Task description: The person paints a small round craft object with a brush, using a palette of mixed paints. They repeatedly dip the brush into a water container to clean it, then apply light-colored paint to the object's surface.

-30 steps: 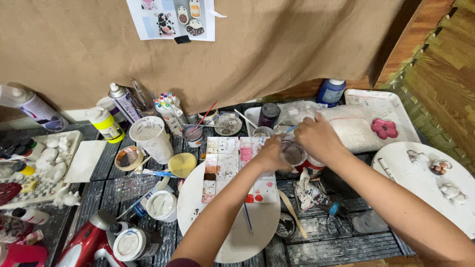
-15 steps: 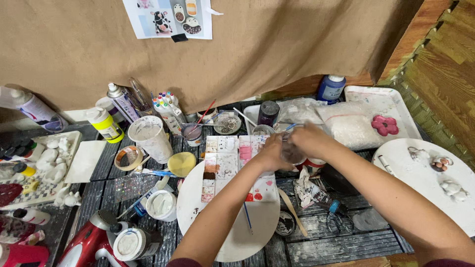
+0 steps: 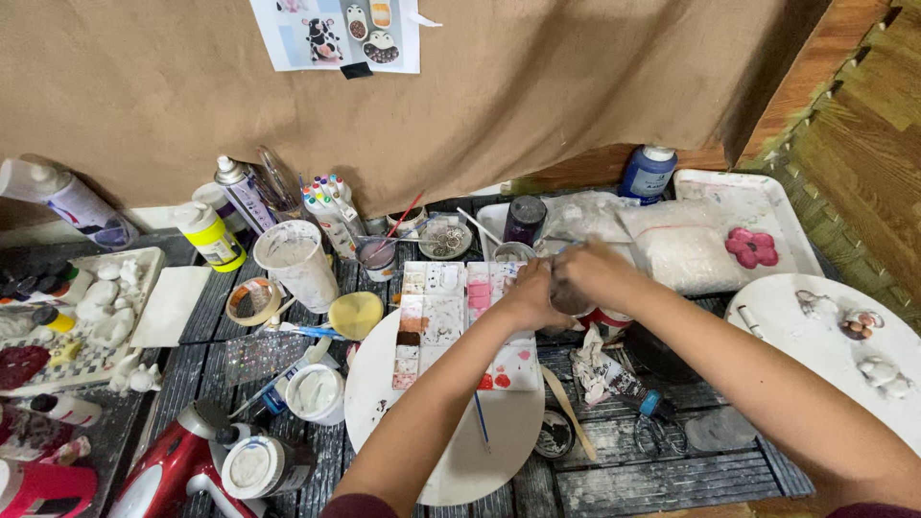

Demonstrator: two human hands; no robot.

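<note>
Both my hands meet over the middle of the cluttered craft table. My left hand [image 3: 531,293] and my right hand [image 3: 593,271] are closed together around a small clear cup [image 3: 568,303], which is mostly hidden by the fingers. Just left of them lies a paint palette [image 3: 434,317] with pink and brown wells, resting on a round white board [image 3: 389,384]. A thin brush [image 3: 481,419] lies on that board. A dark jar [image 3: 525,220] stands just beyond my hands.
A white paint-stained cup [image 3: 296,261], a yellow lid [image 3: 356,314], tape roll [image 3: 247,300], markers and bottles crowd the left. A white tray [image 3: 767,206] with a pink flower [image 3: 751,247] sits right. A round plate [image 3: 787,317] holds small figurines. A red tool [image 3: 168,470] lies front left.
My right hand has shifted left and closed in against my left hand, so the small cup that showed between them is now almost covered. The view has tilted slightly.
</note>
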